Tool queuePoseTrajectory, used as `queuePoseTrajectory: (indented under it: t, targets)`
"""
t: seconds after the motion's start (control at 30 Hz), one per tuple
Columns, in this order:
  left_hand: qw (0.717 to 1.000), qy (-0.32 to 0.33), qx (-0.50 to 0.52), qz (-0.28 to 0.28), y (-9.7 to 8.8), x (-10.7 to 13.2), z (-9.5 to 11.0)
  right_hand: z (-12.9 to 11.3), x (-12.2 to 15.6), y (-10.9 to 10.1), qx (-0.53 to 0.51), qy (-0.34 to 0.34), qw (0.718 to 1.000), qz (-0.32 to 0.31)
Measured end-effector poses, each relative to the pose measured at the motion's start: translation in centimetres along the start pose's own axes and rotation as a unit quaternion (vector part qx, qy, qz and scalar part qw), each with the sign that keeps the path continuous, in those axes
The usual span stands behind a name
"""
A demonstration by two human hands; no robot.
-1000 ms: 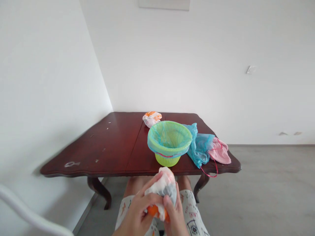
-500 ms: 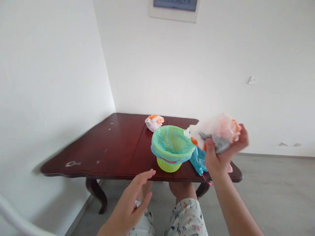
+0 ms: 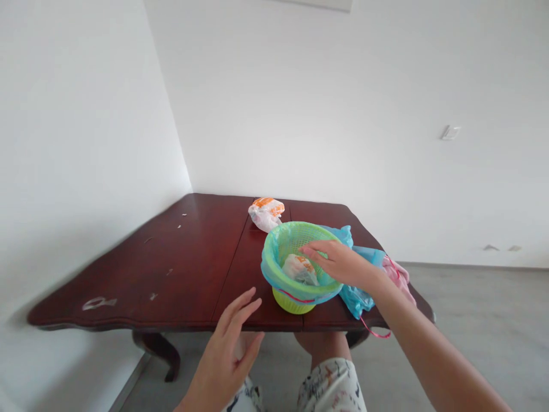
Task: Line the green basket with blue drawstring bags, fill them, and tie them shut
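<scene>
A green plastic basket (image 3: 293,305), lined with a thin blue bag (image 3: 274,276), stands near the table's front edge. Inside it lies a crumpled white and orange plastic bag (image 3: 299,269). My right hand (image 3: 337,260) is over the basket's right rim, fingers stretched out above the crumpled bag and apart from it; it holds nothing. In front of the table, left of the basket, my left hand (image 3: 229,337) hangs in the air with fingers spread, touching nothing. Behind the basket sits a second white and orange plastic bag (image 3: 266,213).
Blue plastic bags (image 3: 357,297) with a red drawstring and a pink cloth-like bundle (image 3: 398,276) lie right of the basket. Small clear scraps (image 3: 98,302) are scattered on the left of the dark wooden table (image 3: 180,263). White walls border it behind and left.
The crumpled white and orange bag has gone from my right hand into the basket. That hand has moved left and opened. My left hand stays spread at about the same place.
</scene>
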State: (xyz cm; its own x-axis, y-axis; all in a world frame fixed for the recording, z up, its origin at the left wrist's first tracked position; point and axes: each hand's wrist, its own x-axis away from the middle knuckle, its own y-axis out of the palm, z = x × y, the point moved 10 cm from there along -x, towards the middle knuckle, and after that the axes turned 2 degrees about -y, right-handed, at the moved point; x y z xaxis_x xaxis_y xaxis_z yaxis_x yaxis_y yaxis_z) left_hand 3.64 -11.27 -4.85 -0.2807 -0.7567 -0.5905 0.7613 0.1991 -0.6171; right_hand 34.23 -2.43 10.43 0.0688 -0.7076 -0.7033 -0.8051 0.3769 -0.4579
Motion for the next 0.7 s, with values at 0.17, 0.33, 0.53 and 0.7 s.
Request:
queuePoseTrajectory:
  t: [0.17,0.33,0.53,0.7]
  targets:
    - [0.982,0.133,-0.066,0.117,-0.5,-2.2,2.6,-1.5,6.0,-5.1,0.012,-0.079,0.991,0.112]
    - [0.957,0.237,-0.129,0.11,2.8,-4.6,4.4,1.6,17.0,-5.8,0.013,-0.07,0.954,0.291]
    - [0.941,0.25,-0.114,0.195,2.0,-6.7,6.1,8.1,24.1,-5.7,-0.044,0.152,0.925,0.346]
    - [0.943,0.288,-0.093,0.139,2.3,-6.3,6.2,9.5,25.8,-6.3,-0.048,0.196,0.925,0.323]
